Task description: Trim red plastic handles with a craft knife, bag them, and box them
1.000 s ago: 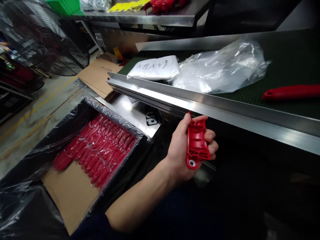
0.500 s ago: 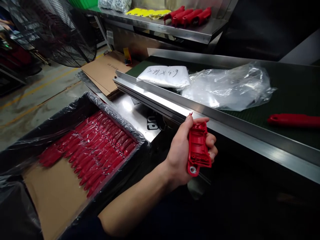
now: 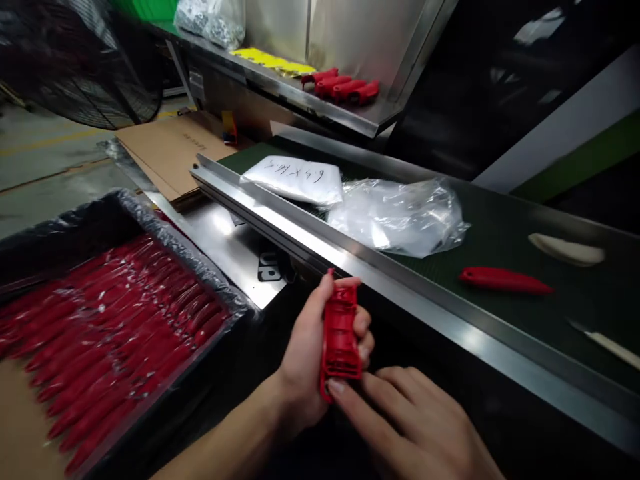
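A hollow red plastic casing [image 3: 341,333] is near the middle of the frame, unwrapped, with its ribbed inner side facing up. The left hand [image 3: 303,367] is closed around it, while the right hand [image 3: 425,420] has a fingertip on its lower end; whether the right hand also grips it cannot be told, as its thumb is hidden. At lower left, many red plastic pieces in clear film [image 3: 125,313] lie in overlapping rows inside a box lined with black plastic [image 3: 150,223], so those look wrapped and packed, with brown cardboard [image 3: 17,417] showing beside them. Four red plastic pieces [image 3: 345,90] sit on the metal shelf [image 3: 373,127] at upper centre, seemingly unwrapped. To the right, an elongated red plastic piece [image 3: 505,280] rests unwrapped on the dark green belt [image 3: 505,223], near a pale curved piece [image 3: 565,250]. Clear plastic bags [image 3: 400,217] lie beside a white handwritten packet [image 3: 295,180]. How many pieces remain cannot be told.
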Motion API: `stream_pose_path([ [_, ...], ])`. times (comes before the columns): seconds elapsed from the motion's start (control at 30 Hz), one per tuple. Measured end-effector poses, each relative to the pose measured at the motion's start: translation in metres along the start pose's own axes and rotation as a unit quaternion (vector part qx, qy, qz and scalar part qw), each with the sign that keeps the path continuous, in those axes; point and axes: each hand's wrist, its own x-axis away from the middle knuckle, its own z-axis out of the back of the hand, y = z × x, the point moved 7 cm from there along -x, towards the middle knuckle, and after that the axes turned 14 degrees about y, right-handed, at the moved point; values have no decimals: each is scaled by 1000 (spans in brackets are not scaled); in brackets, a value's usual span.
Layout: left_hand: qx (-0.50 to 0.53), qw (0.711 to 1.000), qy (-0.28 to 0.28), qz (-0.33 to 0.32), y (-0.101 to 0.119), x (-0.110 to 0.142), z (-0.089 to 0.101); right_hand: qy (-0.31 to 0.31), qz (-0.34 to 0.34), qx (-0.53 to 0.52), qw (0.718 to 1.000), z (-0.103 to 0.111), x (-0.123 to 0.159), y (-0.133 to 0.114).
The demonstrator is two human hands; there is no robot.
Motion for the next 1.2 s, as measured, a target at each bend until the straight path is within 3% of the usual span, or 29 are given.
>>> stream_pose_path([
  [0.07,14,1000,24,-1,10,0,9,-3,19,7,1000,6,-5,13],
  [0.13,19,998,60,-31,24,0,20,6,4,37,999,21,-6,42],
  [0.27,-9,987,133,-93,43,11,40,20,-133,138,981,48,-8,147],
  [0.33,-17,985,155,-77,36,16,48,-31,-176,148,973,41,-11,196],
  [0.4,-18,984,168,-57,24,19,55,-80,-205,147,964,26,-17,229],
  [0.53,-21,986,164,-23,-2,20,66,-133,-239,156,949,-4,-29,253],
  [0.7,-34,985,169,-23,-13,22,70,-140,-263,148,943,-13,-33,258],
  [0.87,-53,984,167,-20,-16,27,58,-84,-298,115,944,16,-32,248],
  [0.93,-79,985,151,-35,-15,28,48,-60,-311,80,945,29,-29,224],
  [1.03,-146,982,92,-78,-14,32,27,-22,-333,12,943,39,-15,167],
  [1.13,-189,972,41,-135,-15,38,9,-2,-367,-78,927,29,11,103],
  [1.2,-205,964,49,-164,-19,40,9,10,-383,-140,913,16,31,68],
])
